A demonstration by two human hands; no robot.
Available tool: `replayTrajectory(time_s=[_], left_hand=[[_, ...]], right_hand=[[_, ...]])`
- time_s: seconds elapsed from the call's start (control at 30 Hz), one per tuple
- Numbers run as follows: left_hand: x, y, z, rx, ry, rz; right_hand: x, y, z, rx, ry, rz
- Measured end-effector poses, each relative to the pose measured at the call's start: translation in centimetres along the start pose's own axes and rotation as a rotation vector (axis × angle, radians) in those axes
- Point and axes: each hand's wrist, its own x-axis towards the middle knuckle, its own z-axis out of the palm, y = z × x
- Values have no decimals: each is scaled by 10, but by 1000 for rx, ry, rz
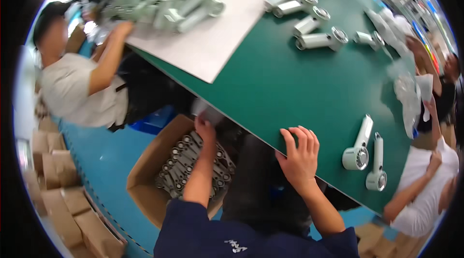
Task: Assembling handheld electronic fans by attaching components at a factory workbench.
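Observation:
My left hand (pixel 205 131) is over the open cardboard box (pixel 140 173) beside the table, its fingers curled and blurred. A pale, see-through piece (pixel 205 109) is at its fingertips; its kind is not clear. Inside the box lie several handheld fans (pixel 181 161) in rows. My right hand (pixel 300 154) rests on the edge of the green table (pixel 270 93), fingers spread and holding nothing. To its right, a pale green handheld fan (pixel 358 149) and a second handheld fan (pixel 377 163) lie side by side on the tabletop.
A white sheet (pixel 212 59) at the far left bears a pile of pale fans (pixel 186 9). Several more fans (pixel 321 40) and clear plastic bags (pixel 405 93) lie farther back. People sit at left (pixel 82 84) and right (pixel 425 185). Cartons (pixel 60 166) stack on the left.

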Motion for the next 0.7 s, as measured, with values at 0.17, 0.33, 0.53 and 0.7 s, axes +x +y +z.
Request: replayTrajectory(time_s=[0.17,0.33,0.53,0.7], left_hand=[[-106,159,-142,-183,-39,208],[-194,267,-177,-333,-156,659],[-211,332,-97,-116,-557,634],[-160,307,43,279,-885,701]], right_hand=[[1,-22,-1,184,91,-79],[-34,2,-29,1331,-94,-103],[-141,5,-51,1787,-299,64],[-146,46,-31,1682,-200,744]])
